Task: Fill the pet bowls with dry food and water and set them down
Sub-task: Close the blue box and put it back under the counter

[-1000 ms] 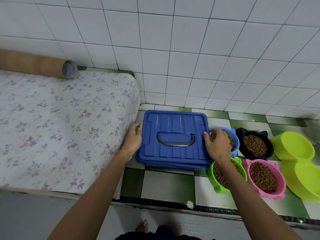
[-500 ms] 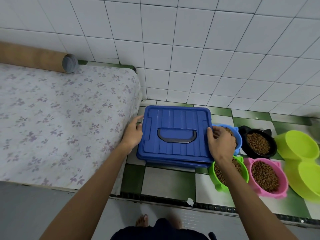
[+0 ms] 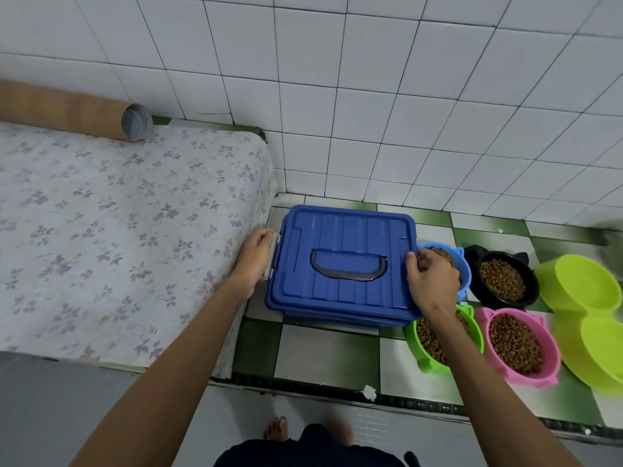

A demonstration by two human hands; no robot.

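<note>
A blue storage box (image 3: 347, 230) with its lid on and a dark handle sits on the green-and-white floor. My left hand (image 3: 254, 261) grips a pale latch on its left side. My right hand (image 3: 431, 281) curls over the lid's right edge. Right of the box, dry food fills a blue bowl (image 3: 464, 264), a black bowl (image 3: 532, 281), a green bowl (image 3: 413, 343) and a pink bowl (image 3: 553, 360). My right arm partly hides the blue and green bowls. An empty lime double bowl (image 3: 586, 284) lies at the far right.
A mattress (image 3: 118, 230) with a floral sheet touches the box's left side, with a cardboard tube (image 3: 67, 111) on its far edge. The white tiled wall (image 3: 371, 96) stands right behind the box. A raised floor edge (image 3: 320, 385) runs in front of my foot (image 3: 274, 429).
My left hand has slid from the lid's left edge onto the pale side latch. My right hand has shifted slightly along the lid's right edge. The box stays put.
</note>
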